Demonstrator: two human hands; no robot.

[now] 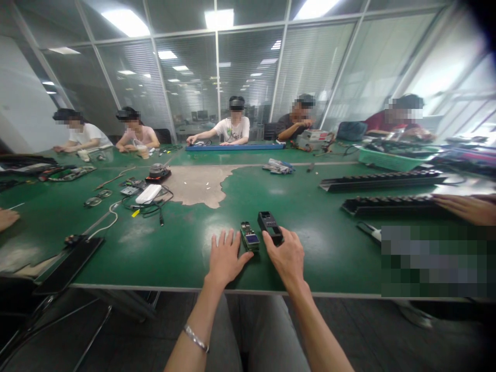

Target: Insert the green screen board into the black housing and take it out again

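A small circuit board (250, 238) with a blue-violet display lies on the green table between my hands. My left hand (226, 258) rests flat beside it, fingers spread, the thumb at the board's near edge. To the right is a black plastic housing (267, 222) with rectangular cut-outs. My right hand (287, 256) grips the near end of this housing, thumb on its left side and fingers on its right. The housing stays at table level, tilted slightly away from the board.
Two long black strips (383, 181) lie at right, near another person's hand (467, 206). A white device (148, 194) with cables and a dark flat panel (72, 263) sit left. A green basket (395, 159) holds parts. Several people sit across the table.
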